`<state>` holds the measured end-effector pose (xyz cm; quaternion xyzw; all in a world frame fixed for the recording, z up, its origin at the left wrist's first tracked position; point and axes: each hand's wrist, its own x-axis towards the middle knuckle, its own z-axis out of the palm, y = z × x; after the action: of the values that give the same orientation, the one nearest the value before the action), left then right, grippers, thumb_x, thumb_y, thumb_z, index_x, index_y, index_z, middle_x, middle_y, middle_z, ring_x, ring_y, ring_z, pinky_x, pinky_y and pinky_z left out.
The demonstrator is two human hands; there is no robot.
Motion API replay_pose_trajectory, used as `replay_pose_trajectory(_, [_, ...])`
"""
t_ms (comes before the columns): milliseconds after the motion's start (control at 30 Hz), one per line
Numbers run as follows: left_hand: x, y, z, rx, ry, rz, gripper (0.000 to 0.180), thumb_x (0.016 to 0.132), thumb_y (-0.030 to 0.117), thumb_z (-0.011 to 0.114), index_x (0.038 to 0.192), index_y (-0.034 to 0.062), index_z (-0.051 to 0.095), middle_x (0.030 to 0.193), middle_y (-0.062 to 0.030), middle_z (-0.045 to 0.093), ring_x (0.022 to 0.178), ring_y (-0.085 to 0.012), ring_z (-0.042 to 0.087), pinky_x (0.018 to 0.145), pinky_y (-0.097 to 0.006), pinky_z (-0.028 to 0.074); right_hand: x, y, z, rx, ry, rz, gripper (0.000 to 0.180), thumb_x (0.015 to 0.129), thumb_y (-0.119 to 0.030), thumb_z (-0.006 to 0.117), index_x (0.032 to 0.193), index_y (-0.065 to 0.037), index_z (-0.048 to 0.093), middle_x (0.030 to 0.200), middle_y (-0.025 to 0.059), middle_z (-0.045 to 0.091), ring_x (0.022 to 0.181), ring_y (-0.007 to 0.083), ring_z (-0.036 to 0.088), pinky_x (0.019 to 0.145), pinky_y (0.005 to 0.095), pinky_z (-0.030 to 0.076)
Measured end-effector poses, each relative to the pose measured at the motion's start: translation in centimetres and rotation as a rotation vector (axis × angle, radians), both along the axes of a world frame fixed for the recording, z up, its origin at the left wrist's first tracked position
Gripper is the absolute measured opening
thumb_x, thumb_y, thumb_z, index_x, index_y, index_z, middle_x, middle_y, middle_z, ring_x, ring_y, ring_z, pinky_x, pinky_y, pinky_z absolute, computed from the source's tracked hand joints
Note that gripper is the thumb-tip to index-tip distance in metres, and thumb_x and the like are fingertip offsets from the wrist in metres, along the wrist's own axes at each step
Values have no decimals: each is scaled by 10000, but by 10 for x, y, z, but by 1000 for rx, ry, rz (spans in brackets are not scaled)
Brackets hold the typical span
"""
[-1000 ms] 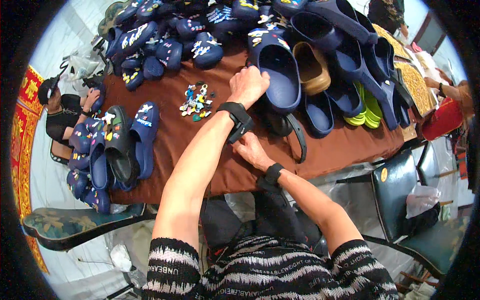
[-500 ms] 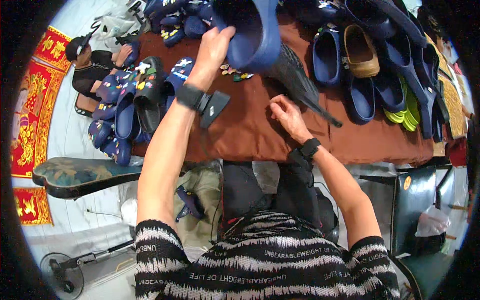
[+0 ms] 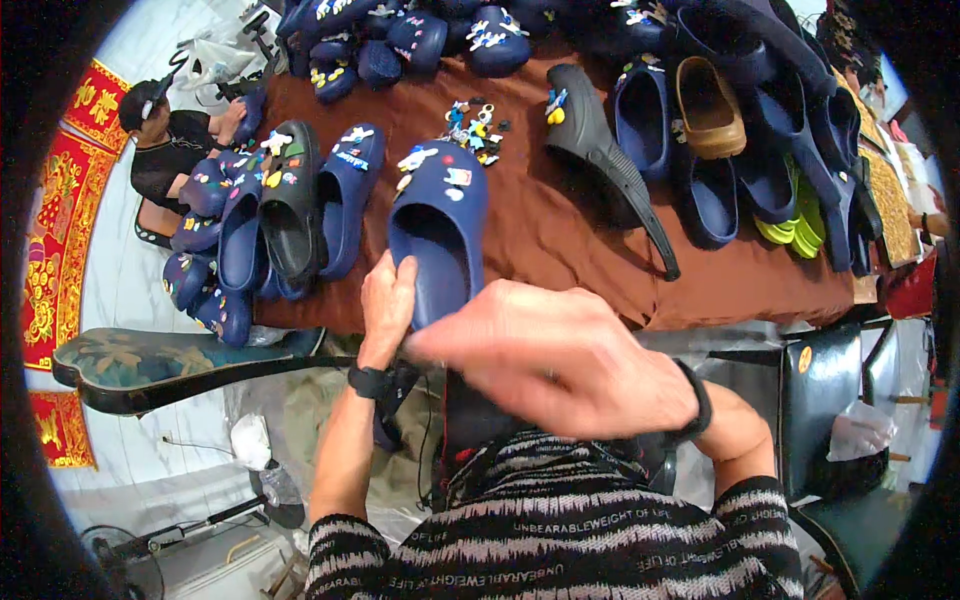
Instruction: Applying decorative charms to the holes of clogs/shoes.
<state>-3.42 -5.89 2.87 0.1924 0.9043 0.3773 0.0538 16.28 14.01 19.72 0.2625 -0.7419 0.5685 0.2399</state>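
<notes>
My left hand (image 3: 388, 305) grips a navy blue clog (image 3: 434, 275) by the left side of its heel. The clog stands toe away from me, with colourful charms on its upper. Raised close in front of the clog's heel is my right hand (image 3: 560, 365), slightly blurred. Its fingers are curled together, and whatever may be in them is hidden. Beyond the clog's toe lies a small pile of loose shoe charms (image 3: 474, 130). To the right a black clog (image 3: 600, 140) rests tilted on its side, with a yellow and blue charm on it.
Decorated clogs stand in a group at the left (image 3: 290, 200) and along the far side (image 3: 415, 40). Plain navy clogs (image 3: 713, 200), a brown clog (image 3: 711, 110) and lime-green clogs (image 3: 795, 225) fill the right of the brown cloth (image 3: 560, 255). A person (image 3: 165, 140) sits at the far left.
My left hand has brought the navy clog down toward me, turning its charm-covered toe away. My right hand has risen and moved left to the clog's heel.
</notes>
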Motion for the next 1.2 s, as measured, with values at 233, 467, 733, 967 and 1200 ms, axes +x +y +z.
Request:
replay_pose_trajectory(233, [20,36,-5,-193,132,-44,410,971,322,488,1149,-24,618,940,-313,682,930,-486,655,851,-555,489,53,-25,71,-17,56,-127,224,668,-5,788,887,14,739,698,125,683,529,237,641,514,302,560])
replay_pose_trajectory(467, [29,27,-25,-211,171,18,488,988,333,478,1258,-61,575,904,-322,682,891,-492,664,827,-567,499,34,-5,75,72,265,-325,121,727,-157,805,674,-110,707,677,74,682,539,183,626,515,265,551])
replay_pose_trajectory(733, [27,37,-21,-233,136,14,521,986,334,475,1281,-87,558,922,-329,682,896,-485,668,834,-561,509,57,37,78,398,220,-93,121,793,-205,736,862,-106,748,837,56,703,760,194,666,721,317,553])
replay_pose_trajectory(967, [31,21,-21,-131,94,-22,490,981,325,485,1242,-79,577,869,-327,676,846,-489,666,796,-572,501,-59,86,-43,588,-8,-818,558,837,-286,757,1306,-40,581,1164,213,606,1079,379,612,880,476,530])
replay_pose_trajectory(1200, [51,17,-15,-153,107,-38,355,972,261,501,1198,0,583,840,-304,681,812,-493,659,754,-580,501,-82,149,-143,821,-519,-922,816,803,-281,770,1484,-101,357,1228,242,549,1062,443,604,880,513,536])
